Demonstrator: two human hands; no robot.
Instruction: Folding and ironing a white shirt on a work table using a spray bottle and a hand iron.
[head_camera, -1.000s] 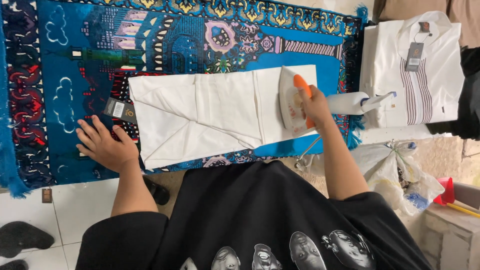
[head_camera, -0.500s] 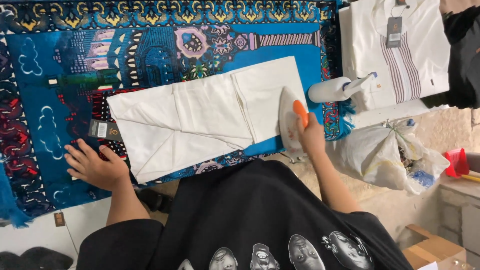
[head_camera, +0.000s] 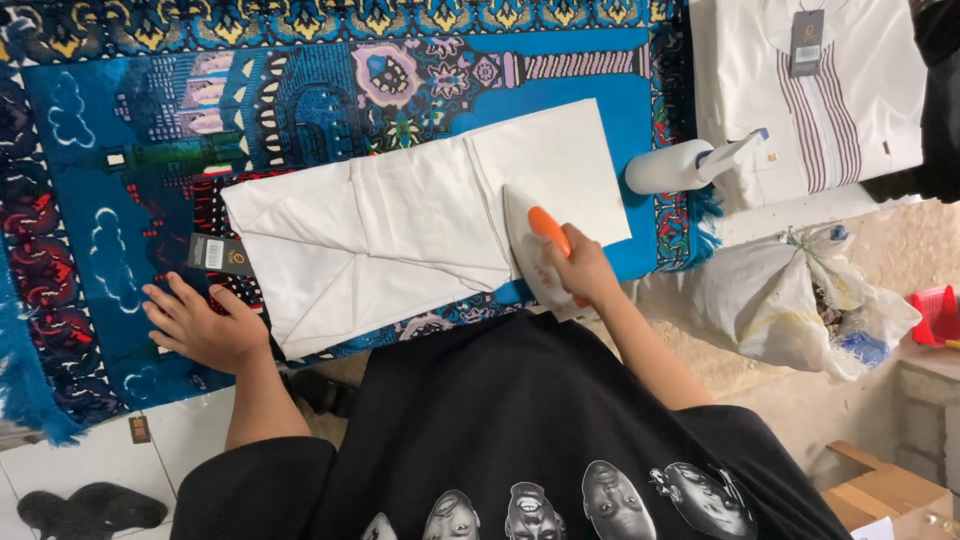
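Blue rug (head_camera: 90, 150) | one white garment (head_camera: 400, 220) | right hand (head_camera: 580, 270) fingers gripping one iron (head_camera: 535, 250) | left hand (head_camera: 200, 325) fingers splayed, seemingly empty

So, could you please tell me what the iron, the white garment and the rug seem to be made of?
The iron in the right hand looks like smooth white plastic with an orange handle. The white garment seems a thin woven cloth, matte, holding sharp creases. The rug looks like soft pile textile, with a fringed blue edge.

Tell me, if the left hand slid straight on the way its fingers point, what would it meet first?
The left hand lies flat on the blue patterned rug, fingers pointing up and left in the picture. Straight on there is only more rug; the dark tag and folded white garment sit off to its right.
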